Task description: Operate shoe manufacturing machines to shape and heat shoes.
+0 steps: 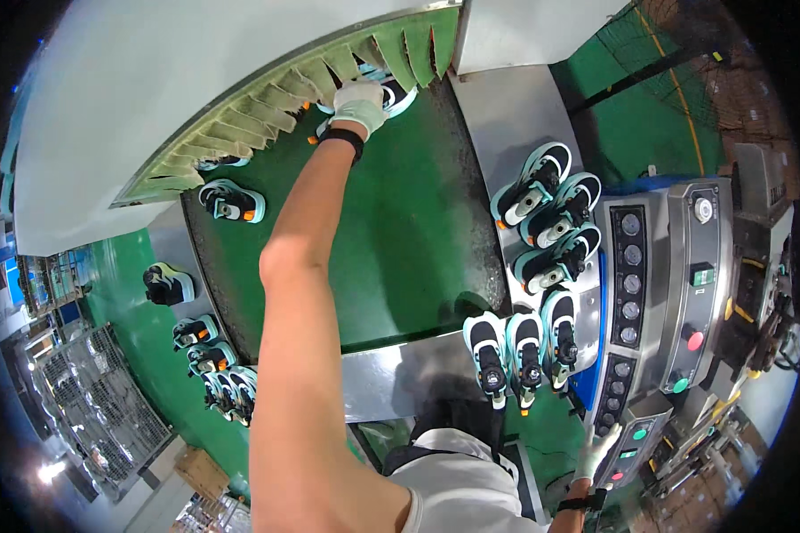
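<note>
My left hand (360,102), in a white glove, reaches across the green conveyor belt (400,240) to the hanging strip curtain. It is closed on a black, white and light-blue sneaker (326,129) at the curtain's edge, its fingertips partly hidden. Just right of it sits another sneaker (400,98), partly under the strips. My right hand (596,453), also gloved, is open at the lower right, fingers apart, beside a control panel (633,444). It holds nothing. A single sneaker (231,202) lies on the belt's left side.
Several sneakers with metal inserts stand along the right steel ledge (542,253) and near corner. More sneakers (209,357) line the left ledge. The green strip curtain (267,111) hangs from a white housing (196,62). A machine with round gauges (631,275) stands at right.
</note>
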`<action>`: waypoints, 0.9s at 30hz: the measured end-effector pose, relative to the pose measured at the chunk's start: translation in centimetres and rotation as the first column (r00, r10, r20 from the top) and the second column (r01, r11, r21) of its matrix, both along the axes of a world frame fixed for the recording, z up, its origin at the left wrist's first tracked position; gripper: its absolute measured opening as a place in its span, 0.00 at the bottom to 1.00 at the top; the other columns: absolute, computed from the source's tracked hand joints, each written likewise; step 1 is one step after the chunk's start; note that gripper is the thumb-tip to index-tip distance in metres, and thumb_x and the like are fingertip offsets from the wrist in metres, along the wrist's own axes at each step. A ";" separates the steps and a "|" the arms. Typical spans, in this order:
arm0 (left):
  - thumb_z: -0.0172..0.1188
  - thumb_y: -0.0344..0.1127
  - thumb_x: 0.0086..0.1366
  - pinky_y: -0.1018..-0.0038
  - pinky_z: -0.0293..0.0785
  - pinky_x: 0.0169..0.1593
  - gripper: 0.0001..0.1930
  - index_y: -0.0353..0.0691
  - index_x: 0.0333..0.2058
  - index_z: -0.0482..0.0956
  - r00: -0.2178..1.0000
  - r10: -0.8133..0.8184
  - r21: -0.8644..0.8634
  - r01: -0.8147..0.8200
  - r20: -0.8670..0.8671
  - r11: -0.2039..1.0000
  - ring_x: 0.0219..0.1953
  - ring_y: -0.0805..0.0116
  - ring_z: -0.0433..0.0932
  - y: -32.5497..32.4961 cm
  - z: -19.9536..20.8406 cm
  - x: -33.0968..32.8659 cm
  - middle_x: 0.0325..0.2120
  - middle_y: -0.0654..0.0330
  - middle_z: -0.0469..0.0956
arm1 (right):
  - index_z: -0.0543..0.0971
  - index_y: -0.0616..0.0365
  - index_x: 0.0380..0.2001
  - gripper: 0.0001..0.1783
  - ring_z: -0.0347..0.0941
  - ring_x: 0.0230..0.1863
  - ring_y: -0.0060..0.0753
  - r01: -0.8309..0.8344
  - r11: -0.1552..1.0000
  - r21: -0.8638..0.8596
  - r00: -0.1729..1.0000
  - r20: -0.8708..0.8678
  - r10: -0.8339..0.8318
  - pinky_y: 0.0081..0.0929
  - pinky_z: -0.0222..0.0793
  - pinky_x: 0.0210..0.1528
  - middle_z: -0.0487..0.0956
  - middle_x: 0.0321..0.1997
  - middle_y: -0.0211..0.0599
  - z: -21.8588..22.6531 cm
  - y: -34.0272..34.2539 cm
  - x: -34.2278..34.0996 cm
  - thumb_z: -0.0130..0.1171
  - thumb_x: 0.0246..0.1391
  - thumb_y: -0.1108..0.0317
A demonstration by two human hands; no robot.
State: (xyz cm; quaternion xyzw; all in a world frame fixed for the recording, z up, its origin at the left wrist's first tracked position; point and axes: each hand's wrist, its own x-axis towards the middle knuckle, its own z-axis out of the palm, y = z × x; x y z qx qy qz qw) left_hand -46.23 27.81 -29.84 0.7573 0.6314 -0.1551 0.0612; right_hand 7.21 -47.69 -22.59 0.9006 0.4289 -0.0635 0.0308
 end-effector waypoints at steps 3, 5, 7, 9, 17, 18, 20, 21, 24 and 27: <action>0.75 0.52 0.48 0.58 0.79 0.48 0.25 0.43 0.41 0.85 0.995 -0.004 0.000 0.004 0.104 1.000 0.44 0.51 0.83 0.2 -0.4 -0.5 0.40 0.50 0.84 | 0.56 0.65 0.70 0.41 0.49 0.75 0.59 0.197 0.976 -0.093 0.958 -0.195 -0.212 0.47 0.47 0.75 0.51 0.75 0.63 0.5 -1.7 -3.2 0.63 0.60 0.64; 0.76 0.51 0.46 0.57 0.79 0.47 0.26 0.40 0.40 0.84 0.985 -0.081 -0.006 0.083 0.152 0.996 0.43 0.50 0.83 -2.2 0.3 -0.9 0.39 0.48 0.84 | 0.57 0.69 0.69 0.41 0.52 0.75 0.57 0.284 0.948 -0.144 0.909 -0.274 -0.314 0.42 0.49 0.75 0.55 0.73 0.63 0.5 -2.5 -5.0 0.63 0.60 0.61; 0.77 0.49 0.45 0.56 0.78 0.46 0.26 0.39 0.38 0.83 0.964 -0.179 0.006 0.181 0.198 0.983 0.41 0.49 0.83 -6.1 -1.2 -1.2 0.36 0.47 0.83 | 0.57 0.70 0.68 0.41 0.54 0.74 0.56 0.335 0.933 -0.129 0.865 -0.352 -0.359 0.40 0.50 0.74 0.58 0.72 0.63 -0.6 -4.4 -5.5 0.64 0.60 0.62; 0.76 0.45 0.45 0.58 0.78 0.47 0.21 0.42 0.36 0.83 0.972 -0.150 -0.010 0.155 0.182 0.988 0.43 0.52 0.81 -12.8 -1.1 -0.9 0.40 0.50 0.80 | 0.59 0.71 0.67 0.40 0.55 0.74 0.53 0.416 0.901 -0.124 0.745 -0.522 -0.416 0.38 0.50 0.74 0.60 0.72 0.61 -0.4 -2.7 -7.2 0.63 0.59 0.63; 0.70 0.51 0.51 0.62 0.76 0.54 0.33 0.30 0.50 0.79 0.734 0.271 -0.432 0.034 0.623 0.901 0.50 0.50 0.81 -32.4 7.0 1.1 0.47 0.41 0.80 | 0.58 0.72 0.68 0.38 0.54 0.75 0.45 0.490 0.871 0.025 0.470 -0.849 -0.240 0.36 0.49 0.74 0.59 0.73 0.58 1.8 6.4 -10.5 0.61 0.62 0.66; 0.69 0.48 0.51 0.65 0.76 0.53 0.33 0.29 0.50 0.79 0.629 0.331 -0.467 0.059 0.704 0.882 0.48 0.57 0.81 -34.4 9.1 3.5 0.45 0.44 0.82 | 0.57 0.71 0.69 0.37 0.54 0.75 0.44 0.549 0.832 0.075 0.406 -0.895 -0.187 0.35 0.50 0.74 0.59 0.73 0.57 2.3 6.9 -10.5 0.60 0.63 0.68; 0.69 0.43 0.50 0.70 0.75 0.52 0.32 0.28 0.51 0.77 0.436 0.308 -0.409 0.159 0.846 0.899 0.46 0.65 0.81 -37.8 14.6 7.4 0.43 0.47 0.83 | 0.67 0.71 0.63 0.28 0.66 0.67 0.39 0.542 0.830 0.135 0.362 -0.928 -0.085 0.30 0.62 0.67 0.70 0.66 0.52 5.5 10.3 -12.0 0.57 0.65 0.65; 0.68 0.41 0.51 0.72 0.74 0.53 0.31 0.27 0.52 0.77 0.344 0.217 -0.311 0.246 0.913 0.918 0.46 0.67 0.80 -39.1 16.8 9.1 0.43 0.48 0.83 | 0.70 0.71 0.61 0.27 0.70 0.63 0.36 0.522 0.841 0.139 0.298 -0.954 -0.027 0.28 0.66 0.63 0.73 0.64 0.49 7.1 11.5 -12.2 0.55 0.67 0.61; 0.70 0.48 0.53 0.70 0.73 0.55 0.37 0.30 0.57 0.74 -0.038 0.440 -0.323 0.622 0.897 0.713 0.50 0.72 0.76 -41.3 21.5 14.5 0.50 0.54 0.80 | 0.73 0.69 0.58 0.35 0.77 0.53 0.34 0.339 0.941 0.007 -0.211 -0.974 0.083 0.29 0.73 0.53 0.78 0.57 0.44 10.3 14.1 -12.3 0.47 0.69 0.44; 0.71 0.41 0.55 0.71 0.73 0.55 0.34 0.30 0.57 0.73 -0.162 0.321 -0.045 0.832 0.933 0.552 0.51 0.75 0.75 -41.0 25.7 21.4 0.50 0.57 0.81 | 0.71 0.67 0.58 0.32 0.80 0.47 0.43 0.255 0.948 -0.192 -0.754 -0.654 0.071 0.37 0.77 0.49 0.79 0.51 0.51 20.2 17.5 -15.6 0.54 0.66 0.49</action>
